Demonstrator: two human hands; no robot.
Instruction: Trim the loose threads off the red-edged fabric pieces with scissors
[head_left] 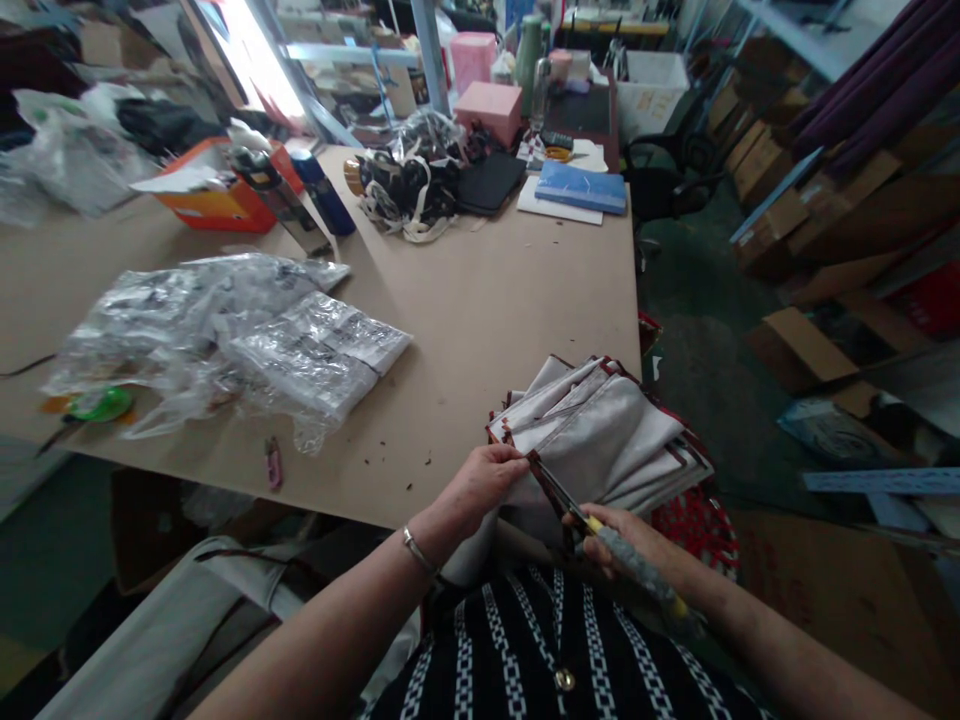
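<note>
My left hand [491,478] pinches the dark red bound edge of a pale grey fabric piece [517,492] at the table's front edge. In my right hand [626,545] is a pair of scissors [559,490], its handle wrapped in something grey with yellow parts. The blades point up and left, and their tips lie close by my left fingertips at the bound corner. Just beyond both hands lies a stack of pale grey fabric pieces [600,420] with dark red edging, overhanging the table's right corner. My right fingers are partly hidden behind the handle.
Clear plastic bags [315,350] cover the table's left part. A pink thread snipper [274,463] and a green tape measure [101,403] lie near the front edge. Farther back are bottles [322,190], an orange box [217,190] and a blue folder [581,187]. Cardboard boxes [802,345] crowd the right side.
</note>
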